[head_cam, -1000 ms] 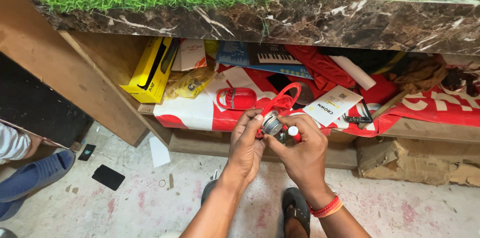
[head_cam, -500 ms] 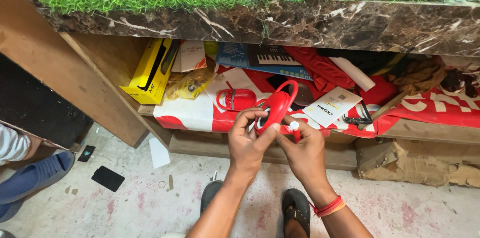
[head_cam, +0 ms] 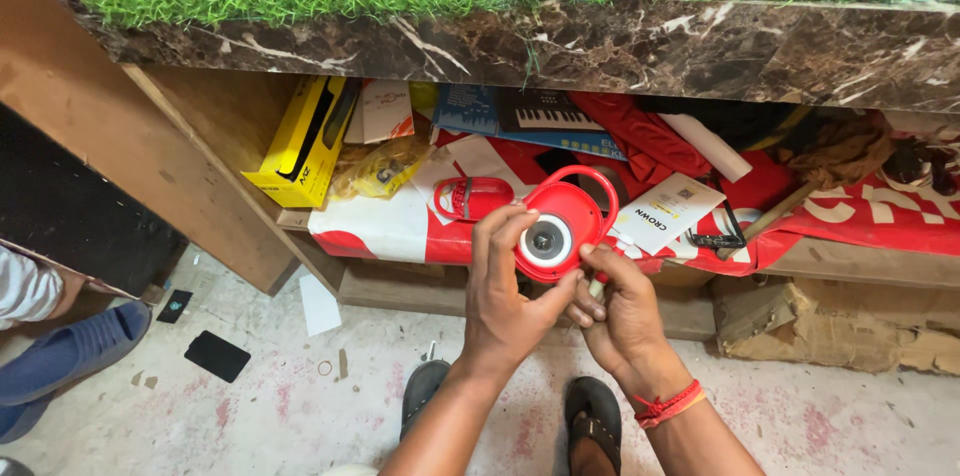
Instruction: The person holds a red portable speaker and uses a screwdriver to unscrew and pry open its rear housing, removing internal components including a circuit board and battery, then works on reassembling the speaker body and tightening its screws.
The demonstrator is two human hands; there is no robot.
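In the head view, the left hand (head_cam: 510, 286) grasps a red round device (head_cam: 560, 226) with a white circular centre and a loop handle, held in front of the cluttered lower shelf (head_cam: 400, 286). The right hand (head_cam: 620, 311) pinches its lower edge. A yellow box (head_cam: 305, 141) leans at the shelf's left, and a second red device (head_cam: 470, 198) lies just behind.

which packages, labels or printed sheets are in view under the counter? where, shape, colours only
Yellow box: left of shelf, leaning, long, yellow with black picture.
Keyboard box: shelf back, flat, blue, showing black-and-white keys.
White leaflet: right of the red device held in both hands, rectangular, black print.
Red-and-white banner: spread over shelf, red with white lettering.
Yellow packet: beside yellow box, crinkled.
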